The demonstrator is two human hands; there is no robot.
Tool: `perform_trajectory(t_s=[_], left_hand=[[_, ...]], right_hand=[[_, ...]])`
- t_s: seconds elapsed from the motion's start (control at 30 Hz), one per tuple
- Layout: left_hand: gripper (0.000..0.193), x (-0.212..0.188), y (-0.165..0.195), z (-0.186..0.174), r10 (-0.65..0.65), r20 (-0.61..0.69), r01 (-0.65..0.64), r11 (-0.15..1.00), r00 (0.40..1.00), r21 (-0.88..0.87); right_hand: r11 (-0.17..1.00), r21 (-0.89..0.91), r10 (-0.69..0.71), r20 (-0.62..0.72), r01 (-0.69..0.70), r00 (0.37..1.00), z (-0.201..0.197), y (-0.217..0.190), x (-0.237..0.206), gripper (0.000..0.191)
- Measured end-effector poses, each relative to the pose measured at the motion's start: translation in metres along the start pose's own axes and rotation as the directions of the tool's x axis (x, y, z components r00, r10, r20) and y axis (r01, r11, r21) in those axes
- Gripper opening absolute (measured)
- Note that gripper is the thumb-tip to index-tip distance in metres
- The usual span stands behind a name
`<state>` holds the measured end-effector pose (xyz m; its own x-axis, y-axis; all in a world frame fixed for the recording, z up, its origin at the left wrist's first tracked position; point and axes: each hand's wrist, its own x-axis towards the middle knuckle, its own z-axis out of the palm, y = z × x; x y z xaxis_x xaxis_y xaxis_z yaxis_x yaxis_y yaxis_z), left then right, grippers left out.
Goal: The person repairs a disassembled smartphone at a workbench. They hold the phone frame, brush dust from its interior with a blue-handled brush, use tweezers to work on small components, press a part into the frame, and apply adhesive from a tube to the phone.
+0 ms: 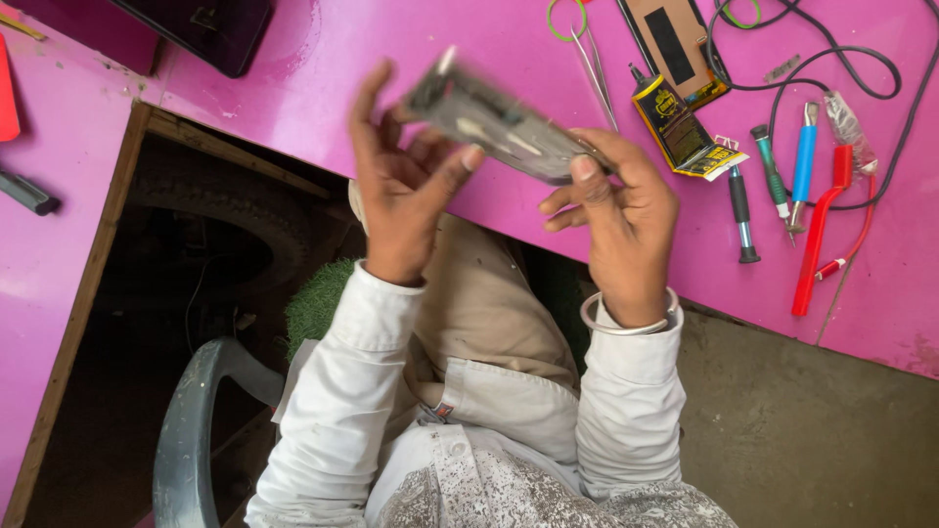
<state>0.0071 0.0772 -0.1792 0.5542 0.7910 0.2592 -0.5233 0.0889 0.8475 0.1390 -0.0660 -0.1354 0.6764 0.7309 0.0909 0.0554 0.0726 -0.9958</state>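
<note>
Both hands grip a flat grey opened phone body (494, 122) above the pink counter (391, 59). Left hand (401, 186) fingers pinch its near edge; right hand (621, 210) fingers pinch its other end

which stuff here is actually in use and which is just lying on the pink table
In hand:
- flat grey device part, blurred, held between left hand and right hand

Lying about:
- glue tube
- tweezers
- black screwdriver
- green screwdriver
- blue screwdriver
- red tool
- black cable
- dark device at the table's far edge
</note>
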Motion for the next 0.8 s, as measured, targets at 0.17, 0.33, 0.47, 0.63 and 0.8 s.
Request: perform_trajectory(t_s=[0.17,0.33,0.47,0.63,0.8], left_hand=[[0.034,0.013,0.022,-0.015,0.090,0.238,-0.217,0.782,0.967,0.584],[0.030,0.011,0.021,-0.015,-0.135,0.152,0.056,0.898,0.979,0.436],[0.022,0.009,0.016,-0.019,-0.153,0.158,0.081,0.917,0.976,0.389],[0.019,0.006,0.011,-0.021,-0.119,0.123,0.046,0.875,0.985,0.481],[0.021,0.006,0.012,-0.021,-0.146,0.129,0.080,0.906,0.981,0.415]], right_hand=[[0.990,-0.137,-0.029,0.042,0.035,0.999,-0.015,0.010,0.005,0.029],[0.986,-0.148,-0.072,0.025,0.075,0.997,-0.013,0.025,0.008,0.029],[0.983,-0.154,-0.099,0.026,0.102,0.995,-0.011,0.028,0.009,0.029],[0.967,-0.212,-0.145,0.001,0.142,0.989,-0.007,0.029,0.009,0.028],[0.974,0.083,-0.210,-0.020,0.211,0.978,-0.005,0.031,0.013,0.034]])
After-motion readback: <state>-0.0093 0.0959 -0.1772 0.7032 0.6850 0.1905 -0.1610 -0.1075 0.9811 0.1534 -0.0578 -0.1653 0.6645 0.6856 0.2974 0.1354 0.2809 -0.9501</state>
